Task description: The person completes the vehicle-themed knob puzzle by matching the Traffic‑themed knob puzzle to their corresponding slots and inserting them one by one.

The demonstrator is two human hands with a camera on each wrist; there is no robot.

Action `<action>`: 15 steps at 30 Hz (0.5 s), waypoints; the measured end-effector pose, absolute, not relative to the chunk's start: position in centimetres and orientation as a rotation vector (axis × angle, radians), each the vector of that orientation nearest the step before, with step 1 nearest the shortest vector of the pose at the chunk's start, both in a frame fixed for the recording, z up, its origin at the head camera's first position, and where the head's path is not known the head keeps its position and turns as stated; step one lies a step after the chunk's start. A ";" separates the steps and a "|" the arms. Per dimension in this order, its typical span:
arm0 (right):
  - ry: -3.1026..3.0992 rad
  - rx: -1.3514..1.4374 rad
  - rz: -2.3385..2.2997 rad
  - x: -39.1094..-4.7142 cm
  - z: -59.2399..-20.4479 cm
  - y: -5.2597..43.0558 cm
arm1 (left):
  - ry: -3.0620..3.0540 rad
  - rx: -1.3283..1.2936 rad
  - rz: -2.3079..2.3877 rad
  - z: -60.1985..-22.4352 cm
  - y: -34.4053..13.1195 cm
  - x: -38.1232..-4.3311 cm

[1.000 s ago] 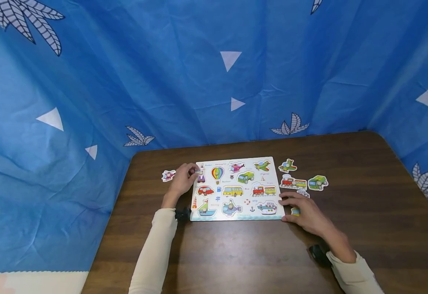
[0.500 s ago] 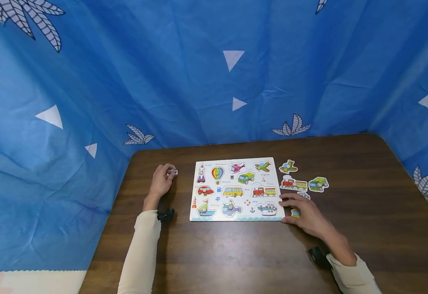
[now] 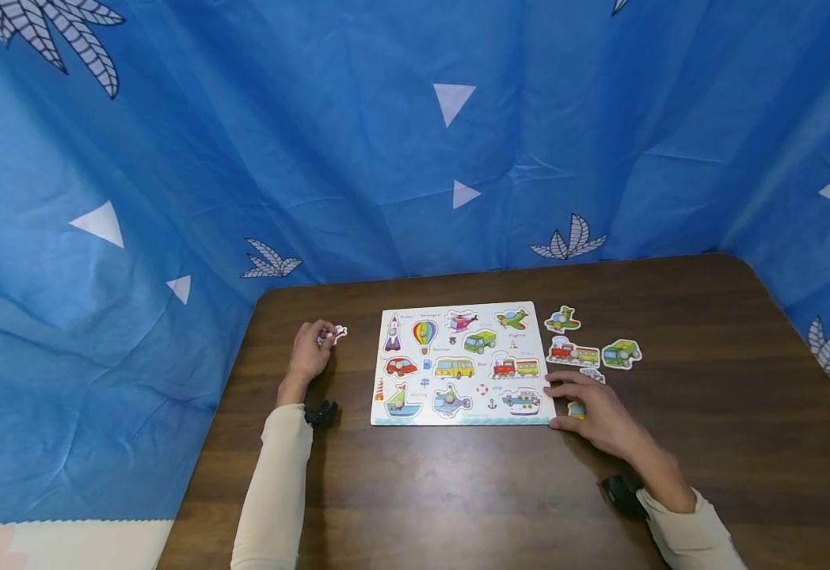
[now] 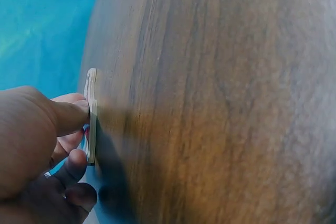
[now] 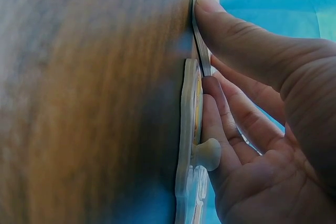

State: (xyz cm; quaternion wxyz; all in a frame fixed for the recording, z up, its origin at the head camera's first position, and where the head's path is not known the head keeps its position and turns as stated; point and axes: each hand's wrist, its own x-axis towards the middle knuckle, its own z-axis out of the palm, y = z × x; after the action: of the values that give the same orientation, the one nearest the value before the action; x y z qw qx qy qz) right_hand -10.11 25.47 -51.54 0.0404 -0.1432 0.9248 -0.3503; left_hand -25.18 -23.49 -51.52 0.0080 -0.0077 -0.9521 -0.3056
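Note:
At the table's left side my left hand point(image 3: 310, 351) pinches a pink helicopter puzzle piece point(image 3: 339, 334). The left wrist view shows that piece edge-on point(image 4: 92, 119), close over the tabletop, with the thumb and fingers at its face. The white peg puzzle board point(image 3: 451, 419), printed with vehicles, lies in the middle. A rocket piece point(image 3: 393, 332) with a knob sits in its upper left. My right hand point(image 3: 599, 412) rests at the board's lower right edge, the thumb point(image 5: 210, 4) touching it and the fingers loosely bent. Under this hand lies a knobbed piece point(image 5: 186, 108), partly hidden.
To the right of the board lie loose pieces: a green plane point(image 3: 562, 319), a red and yellow train point(image 3: 573, 353), a green truck point(image 3: 622, 354) and a partly covered ship point(image 3: 592, 374). A blue curtain point(image 3: 386, 158) hangs behind the brown table point(image 3: 443, 491).
My left hand has left the rocket on the board, moved left, and taken hold of the helicopter piece. My right hand has stayed at the board's edge.

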 end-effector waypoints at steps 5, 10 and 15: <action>2.831 -0.440 -1.078 -10.1 -51.6 25.6 | -2.959 -0.025 -0.955 -51.3 -23.4 -25.1; 2.847 -0.465 -1.083 -10.2 -51.8 25.6 | -2.970 -0.008 -0.974 -51.2 -23.2 -24.9; 2.840 -0.463 -1.085 -10.2 -51.9 25.6 | -2.953 -0.048 -0.964 -51.1 -22.8 -25.0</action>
State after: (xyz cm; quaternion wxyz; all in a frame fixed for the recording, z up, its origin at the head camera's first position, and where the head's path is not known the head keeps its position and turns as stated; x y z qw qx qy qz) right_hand -10.18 25.64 -51.91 0.0333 -0.1506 0.9230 -0.3525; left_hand -24.97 -22.82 -51.11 0.0171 -0.0154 -0.9503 -0.3103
